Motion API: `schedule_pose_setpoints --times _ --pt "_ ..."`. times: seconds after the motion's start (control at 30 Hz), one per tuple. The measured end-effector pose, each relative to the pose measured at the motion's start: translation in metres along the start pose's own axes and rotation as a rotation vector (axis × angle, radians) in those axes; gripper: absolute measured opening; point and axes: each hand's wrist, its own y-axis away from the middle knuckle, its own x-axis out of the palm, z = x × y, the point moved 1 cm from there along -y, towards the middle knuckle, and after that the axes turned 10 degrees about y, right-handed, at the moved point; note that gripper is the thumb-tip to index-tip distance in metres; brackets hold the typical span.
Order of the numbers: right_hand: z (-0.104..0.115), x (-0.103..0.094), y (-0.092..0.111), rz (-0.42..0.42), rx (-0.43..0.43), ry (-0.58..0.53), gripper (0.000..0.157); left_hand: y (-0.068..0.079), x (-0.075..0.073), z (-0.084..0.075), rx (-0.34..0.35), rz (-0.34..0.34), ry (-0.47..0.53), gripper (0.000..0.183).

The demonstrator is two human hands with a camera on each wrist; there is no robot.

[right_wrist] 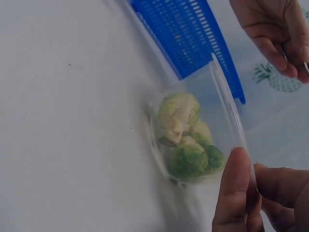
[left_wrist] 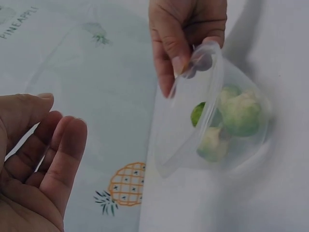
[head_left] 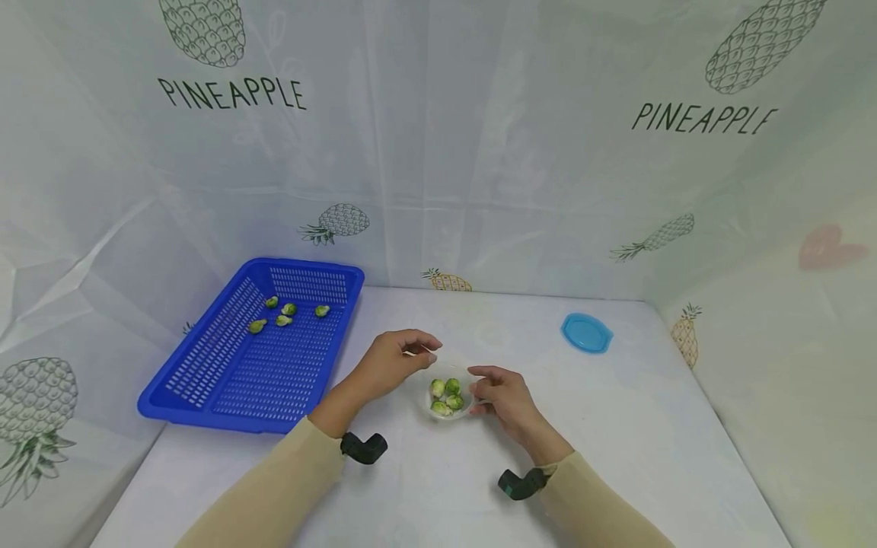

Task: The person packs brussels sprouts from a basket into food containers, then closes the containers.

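A small clear plastic container (left_wrist: 253, 150) stands on the table with several Brussels sprouts (right_wrist: 189, 157) inside. My right hand (head_left: 505, 399) pinches its rim on the right side, thumb and fingers on either side of the edge in the right wrist view. To the upper left of the container hovers my left hand (head_left: 397, 359), its fingers loosely bent and nothing between them. In the left wrist view that hand's fingertips are apart from the rim.
On the left lies a blue perforated basket (head_left: 274, 388), with several more Brussels sprouts (head_left: 288, 309) towards its far end. A light-blue lid (head_left: 587, 333) rests at the back right of the white table (head_left: 630, 441). Behind the table hangs a pineapple-printed sheet (head_left: 479, 152).
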Motion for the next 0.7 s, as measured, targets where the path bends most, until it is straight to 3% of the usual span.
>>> schedule_pose_setpoints --times 0.3,0.7 --pt "0.003 0.002 0.000 0.017 -0.022 0.027 0.044 0.003 -0.022 -0.006 0.015 -0.035 -0.018 0.020" --pt "0.006 0.003 0.002 -0.094 0.017 0.037 0.038 0.008 -0.040 -0.006 0.007 -0.051 -0.006 0.020"
